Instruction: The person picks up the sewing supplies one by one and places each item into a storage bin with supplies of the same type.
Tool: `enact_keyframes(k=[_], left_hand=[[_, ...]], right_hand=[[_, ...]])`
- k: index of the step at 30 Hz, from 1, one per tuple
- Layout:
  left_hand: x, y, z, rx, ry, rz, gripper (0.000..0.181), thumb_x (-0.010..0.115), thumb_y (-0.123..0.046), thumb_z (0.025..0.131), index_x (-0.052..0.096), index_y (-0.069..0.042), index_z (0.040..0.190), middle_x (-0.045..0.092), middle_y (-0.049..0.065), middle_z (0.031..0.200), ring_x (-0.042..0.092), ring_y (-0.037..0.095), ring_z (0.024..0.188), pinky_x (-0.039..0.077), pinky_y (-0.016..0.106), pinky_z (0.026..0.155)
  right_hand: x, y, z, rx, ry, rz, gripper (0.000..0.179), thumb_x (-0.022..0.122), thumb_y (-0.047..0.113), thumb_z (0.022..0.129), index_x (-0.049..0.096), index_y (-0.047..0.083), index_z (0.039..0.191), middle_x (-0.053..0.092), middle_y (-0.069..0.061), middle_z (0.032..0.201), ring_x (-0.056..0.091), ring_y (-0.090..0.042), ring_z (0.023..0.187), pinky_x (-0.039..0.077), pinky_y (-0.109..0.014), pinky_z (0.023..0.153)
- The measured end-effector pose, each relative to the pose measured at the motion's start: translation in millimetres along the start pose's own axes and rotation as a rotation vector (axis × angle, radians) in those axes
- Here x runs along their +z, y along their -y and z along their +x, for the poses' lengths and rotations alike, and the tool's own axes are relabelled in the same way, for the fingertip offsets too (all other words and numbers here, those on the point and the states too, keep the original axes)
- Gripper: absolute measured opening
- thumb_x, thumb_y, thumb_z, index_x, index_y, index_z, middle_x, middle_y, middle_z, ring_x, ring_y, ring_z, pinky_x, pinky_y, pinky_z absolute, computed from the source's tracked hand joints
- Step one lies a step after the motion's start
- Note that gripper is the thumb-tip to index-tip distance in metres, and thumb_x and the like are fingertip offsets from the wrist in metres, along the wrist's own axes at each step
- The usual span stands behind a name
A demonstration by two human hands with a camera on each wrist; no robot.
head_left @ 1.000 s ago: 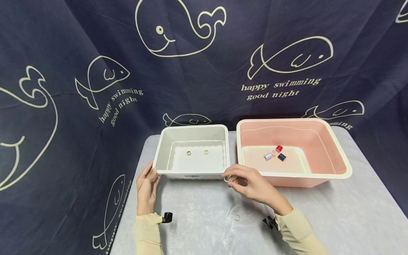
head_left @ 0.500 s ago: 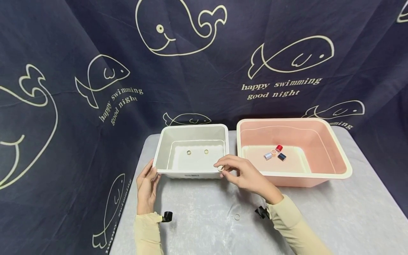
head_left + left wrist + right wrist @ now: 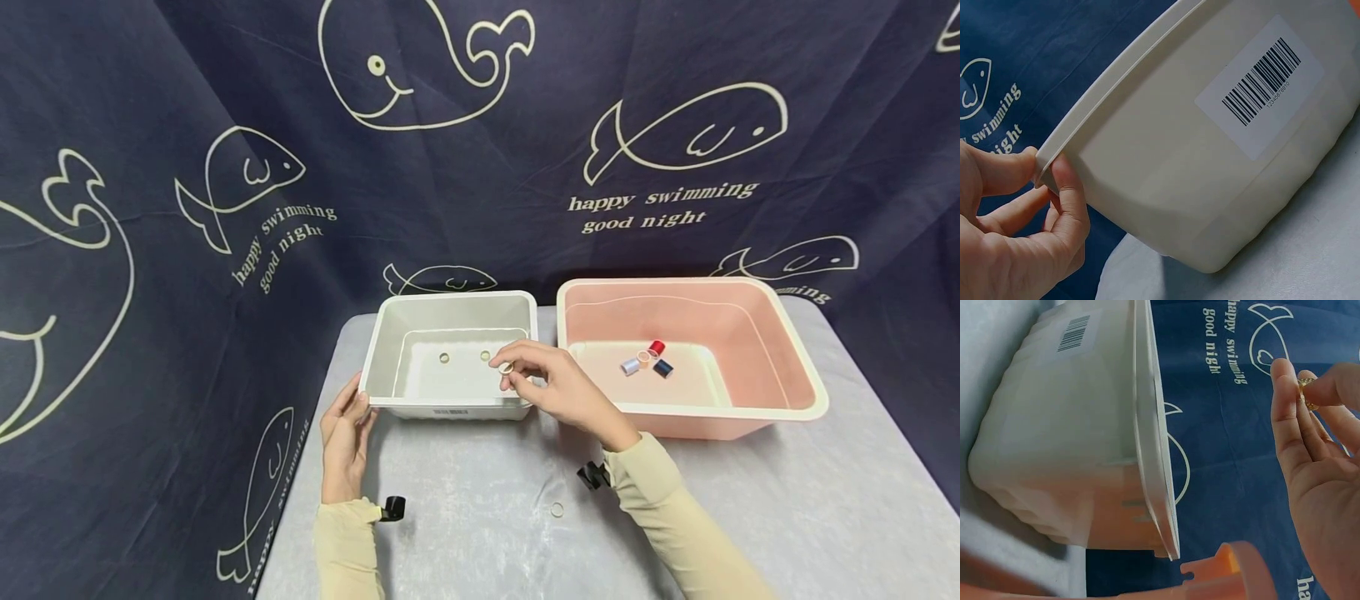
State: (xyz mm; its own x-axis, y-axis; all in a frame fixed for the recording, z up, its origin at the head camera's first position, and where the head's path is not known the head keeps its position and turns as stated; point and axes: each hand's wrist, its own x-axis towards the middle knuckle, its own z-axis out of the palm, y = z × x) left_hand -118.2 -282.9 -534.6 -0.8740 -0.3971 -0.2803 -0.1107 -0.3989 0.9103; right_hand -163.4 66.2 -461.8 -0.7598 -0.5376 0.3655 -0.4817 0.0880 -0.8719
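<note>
My left hand (image 3: 347, 442) pinches the front left corner of the white plastic bin (image 3: 1147, 156), thumb on top of the rim and fingers beneath it. Between thumb and fingers, my right hand (image 3: 551, 379) pinches a gold ring (image 3: 1305, 394), held over the front right part of that bin. Two more gold rings lie on the bin floor: one ring (image 3: 444, 358) left of centre, the other ring (image 3: 485, 356) just beyond my right fingertips. Another thin ring (image 3: 557, 509) rests on the grey tabletop, below my right forearm.
A larger pink bin (image 3: 780, 358) stands to the right of the white one. In it are a red thread spool (image 3: 657, 348), a dark spool (image 3: 663, 368), a pale spool (image 3: 630, 367) and a light ring (image 3: 643, 357). A dark blue printed curtain (image 3: 465, 208) hangs behind.
My right hand has moved left and away from me with the gold ring, from beside the white bin's front right corner to over its inside. The left hand stays at the rim.
</note>
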Motion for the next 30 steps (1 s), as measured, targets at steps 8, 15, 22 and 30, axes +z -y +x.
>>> enact_keyframes(k=[8,15,22,30], left_hand=[[0.1,-1.3,0.3,-0.003,-0.005,-0.007,0.052,0.06,-0.006,0.104,0.048,-0.004,0.155,0.066,-0.003,0.126,0.07,0.006,0.107,0.058,0.015,0.082],[0.1,-1.8,-0.1,-0.004,0.0,0.005,0.052,0.059,-0.008,0.104,0.047,-0.004,0.155,0.065,-0.005,0.125,0.069,0.006,0.109,0.058,0.015,0.084],[0.7,-0.8,-0.1,-0.003,-0.006,-0.003,0.052,0.059,-0.007,0.104,0.048,-0.004,0.155,0.066,-0.006,0.123,0.07,0.004,0.105,0.058,0.015,0.083],[0.4,-1.2,0.0,-0.003,-0.002,0.01,0.051,0.058,-0.007,0.105,0.049,-0.005,0.155,0.062,-0.001,0.132,0.069,0.006,0.109,0.058,0.016,0.084]], right_hand=[[1.7,-1.7,18.9,0.077,-0.013,0.002,0.024,0.065,0.001,0.098,0.072,0.012,0.119,0.074,-0.004,0.097,0.073,-0.017,0.084,0.055,-0.022,0.078],[1.8,-6.6,36.5,0.128,-0.004,0.033,0.024,0.065,0.001,0.098,0.07,0.012,0.118,0.075,-0.007,0.085,0.072,-0.014,0.081,0.053,-0.023,0.08],[4.6,-11.6,55.0,0.159,-0.01,0.066,0.023,0.067,0.002,0.096,0.07,0.011,0.118,0.076,-0.015,0.086,0.074,-0.022,0.082,0.054,-0.023,0.079],[13.1,-14.4,75.6,0.15,-0.01,0.074,0.024,0.07,-0.002,0.093,0.07,0.007,0.116,0.076,-0.016,0.088,0.072,-0.023,0.078,0.051,-0.021,0.064]])
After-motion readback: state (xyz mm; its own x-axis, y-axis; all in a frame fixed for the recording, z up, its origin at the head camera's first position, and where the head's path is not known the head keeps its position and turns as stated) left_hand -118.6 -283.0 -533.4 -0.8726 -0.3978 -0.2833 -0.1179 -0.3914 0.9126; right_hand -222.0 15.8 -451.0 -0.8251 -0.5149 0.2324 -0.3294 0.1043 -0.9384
